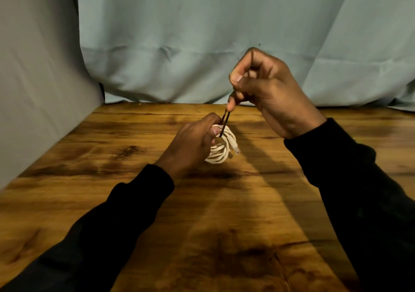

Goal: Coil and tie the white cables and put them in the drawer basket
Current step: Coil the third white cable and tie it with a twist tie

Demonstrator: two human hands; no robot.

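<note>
A white cable (222,148) is wound into a small coil and held just above the wooden table (112,179). My left hand (190,143) grips the coil from the left, fingers curled round its loops. A connector end sticks out at the coil's right side. A thin dark band (225,121) runs up from the top of the coil, stretched taut. My right hand (262,89) is raised above and to the right, pinching the band's upper end between thumb and fingers. No drawer basket is in view.
A pale blue-grey cloth (202,33) hangs behind the table's far edge, and a grey panel (33,78) closes the left side. Both forearms wear black sleeves. Bare wood lies around and in front of the hands.
</note>
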